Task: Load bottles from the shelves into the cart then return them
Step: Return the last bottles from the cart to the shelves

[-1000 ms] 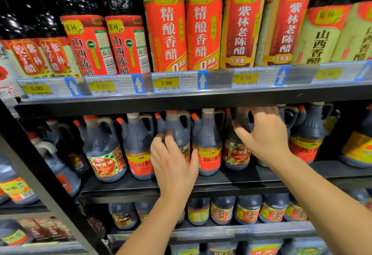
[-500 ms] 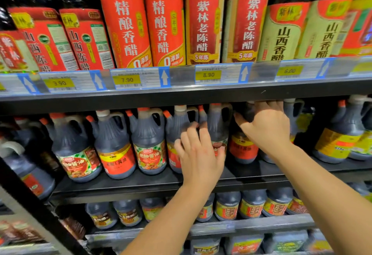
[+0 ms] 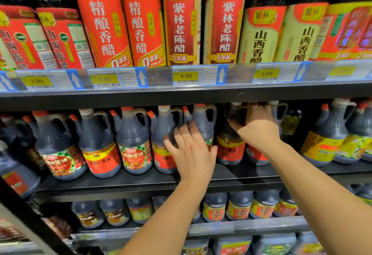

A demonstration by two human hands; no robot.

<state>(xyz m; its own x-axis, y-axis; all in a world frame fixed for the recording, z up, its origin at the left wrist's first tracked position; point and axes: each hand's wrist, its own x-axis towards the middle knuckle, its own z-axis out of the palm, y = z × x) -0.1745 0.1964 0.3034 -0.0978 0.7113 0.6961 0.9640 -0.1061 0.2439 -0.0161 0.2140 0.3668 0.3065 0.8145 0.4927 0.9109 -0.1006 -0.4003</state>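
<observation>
While jugs (image 3: 132,133) crowd close, left hand (image 3: 191,154) presses flat, right hand (image 3: 257,127) grips one jug (image 3: 229,150).

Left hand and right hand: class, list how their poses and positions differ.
Left hand lies flat, fingers straight, against the soy sauce jugs; right hand curls round a red-label jug at its top. Left hand is lower; right hand is under the upper shelf. Both reach the same row.

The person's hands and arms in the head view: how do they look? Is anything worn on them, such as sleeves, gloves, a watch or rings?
Both are bare. The left hand and right hand wear no gloves, and no rings show on the visible fingers. The left forearm and right forearm show no sleeve, watch or bracelet within the frame.
</observation>
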